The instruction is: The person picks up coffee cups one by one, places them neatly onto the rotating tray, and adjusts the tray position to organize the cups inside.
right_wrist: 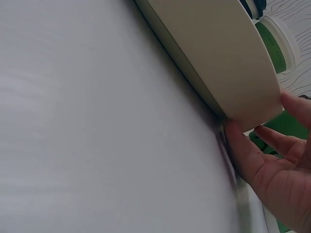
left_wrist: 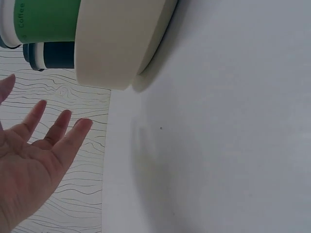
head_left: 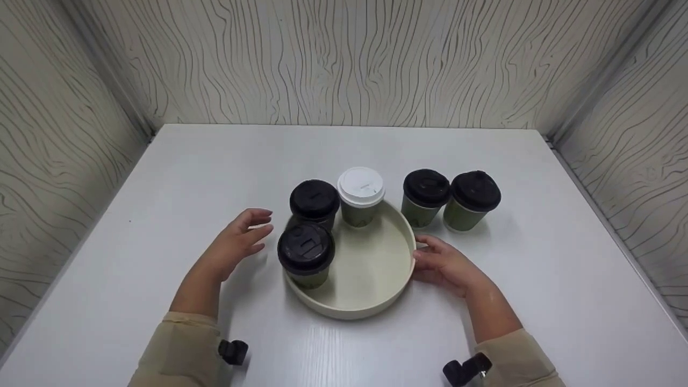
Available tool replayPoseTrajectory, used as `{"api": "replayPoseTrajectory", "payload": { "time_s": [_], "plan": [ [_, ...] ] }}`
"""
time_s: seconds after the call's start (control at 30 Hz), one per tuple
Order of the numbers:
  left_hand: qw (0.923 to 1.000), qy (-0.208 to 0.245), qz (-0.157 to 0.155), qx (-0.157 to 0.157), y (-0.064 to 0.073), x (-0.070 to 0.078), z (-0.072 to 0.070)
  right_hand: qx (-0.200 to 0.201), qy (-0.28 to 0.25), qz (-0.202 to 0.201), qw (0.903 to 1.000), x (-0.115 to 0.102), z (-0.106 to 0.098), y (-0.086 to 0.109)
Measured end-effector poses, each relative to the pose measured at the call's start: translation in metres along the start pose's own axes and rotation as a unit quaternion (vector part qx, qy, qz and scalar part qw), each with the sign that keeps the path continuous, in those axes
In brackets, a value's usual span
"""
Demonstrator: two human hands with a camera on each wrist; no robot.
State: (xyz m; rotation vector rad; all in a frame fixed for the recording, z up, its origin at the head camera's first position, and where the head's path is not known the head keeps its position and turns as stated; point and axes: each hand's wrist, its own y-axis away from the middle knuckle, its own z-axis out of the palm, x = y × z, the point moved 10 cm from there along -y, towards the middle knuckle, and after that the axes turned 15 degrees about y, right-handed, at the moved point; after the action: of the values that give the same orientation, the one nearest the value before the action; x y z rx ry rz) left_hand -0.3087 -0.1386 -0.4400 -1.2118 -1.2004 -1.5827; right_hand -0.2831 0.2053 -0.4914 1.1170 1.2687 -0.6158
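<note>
A round cream tray [head_left: 371, 269] holds three lidded paper coffee cups. A front-left cup [head_left: 306, 252] and the cup behind it [head_left: 314, 199] have black lids; a green cup [head_left: 361, 193] at the tray's back has a white lid. My left hand [head_left: 236, 244] is apart from the tray's left side, fingers spread and holding nothing; the left wrist view shows its bare palm. At the tray's right side, my right hand [head_left: 443, 266] touches the outer wall with its fingertips. In the right wrist view, one fingertip [right_wrist: 233, 128] lies at the wall's lower edge.
Two more green cups with black lids, a nearer-to-tray cup [head_left: 425, 196] and an outer cup [head_left: 473, 199], stand side by side on the white table [head_left: 543, 279], just beyond my right hand. Wood-grain panels [head_left: 344, 64] enclose the table's back and sides.
</note>
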Motion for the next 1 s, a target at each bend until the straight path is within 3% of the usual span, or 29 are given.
{"api": "replayPoseTrajectory", "payload": {
  "time_s": [0.5,1.0],
  "plan": [
    [0.9998,0.002,-0.02,-0.002,-0.001,-0.014,0.009,0.035,-0.039,-0.02,0.9984,-0.004,-0.01,-0.01],
    [0.9993,0.018,-0.034,0.001,-0.003,-0.025,0.015,0.057,-0.027,-0.025,0.9977,-0.008,-0.015,-0.023]
  ]
}}
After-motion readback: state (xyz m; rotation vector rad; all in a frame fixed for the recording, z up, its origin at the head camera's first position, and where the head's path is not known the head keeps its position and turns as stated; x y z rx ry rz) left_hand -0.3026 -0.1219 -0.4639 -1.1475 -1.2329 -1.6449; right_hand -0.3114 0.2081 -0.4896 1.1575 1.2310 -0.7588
